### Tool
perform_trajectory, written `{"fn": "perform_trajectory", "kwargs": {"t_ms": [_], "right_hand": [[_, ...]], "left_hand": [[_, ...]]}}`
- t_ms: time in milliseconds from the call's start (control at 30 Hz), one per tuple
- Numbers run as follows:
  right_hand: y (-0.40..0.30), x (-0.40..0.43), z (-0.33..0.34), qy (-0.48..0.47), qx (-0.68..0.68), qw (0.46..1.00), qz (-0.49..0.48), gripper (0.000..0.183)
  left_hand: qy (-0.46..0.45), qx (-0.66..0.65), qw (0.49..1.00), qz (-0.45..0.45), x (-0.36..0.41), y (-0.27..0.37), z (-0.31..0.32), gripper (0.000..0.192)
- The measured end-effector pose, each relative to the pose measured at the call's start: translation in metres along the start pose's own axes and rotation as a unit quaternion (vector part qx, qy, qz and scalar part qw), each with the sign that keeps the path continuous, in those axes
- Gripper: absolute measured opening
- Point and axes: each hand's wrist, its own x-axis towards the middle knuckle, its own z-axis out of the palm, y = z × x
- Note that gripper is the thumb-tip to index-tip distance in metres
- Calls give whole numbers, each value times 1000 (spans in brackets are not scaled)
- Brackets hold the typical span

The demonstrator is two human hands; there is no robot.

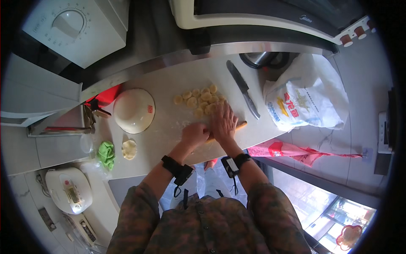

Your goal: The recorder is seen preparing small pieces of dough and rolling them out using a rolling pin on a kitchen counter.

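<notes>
My right hand (224,122) lies flat, fingers spread, over a wooden rolling pin (241,125) and beside a cluster of small flattened dough pieces (205,96). Close to it, my left hand (194,133) is curled at the near end of the pin; what its fingers grip is hidden. A rolled dough round (129,149) rests alone at the left of the worktop. Further up on the left sits an upturned cream bowl (134,110). A kitchen knife with a dark blade (238,77) lies to the right of the dough pieces.
A white flour sack (306,98) stands at the right, near a black-handled pan or pot (261,59). A green cloth (106,154) lies at the left edge, with a rice cooker (69,190) beyond. Ovens border the far side. A pink checked cloth (295,151) hangs at the right.
</notes>
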Motion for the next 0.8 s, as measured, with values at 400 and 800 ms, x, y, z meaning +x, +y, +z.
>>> {"fn": "perform_trajectory", "kwargs": {"t_ms": [400,800], "right_hand": [[21,-47,-6,-16,17,999,-36,63],[20,-38,-4,-14,13,1000,2,55]], "left_hand": [[47,-46,998,-21,-20,-13,19,22],[9,35,999,-15,3,10,13,20]]}}
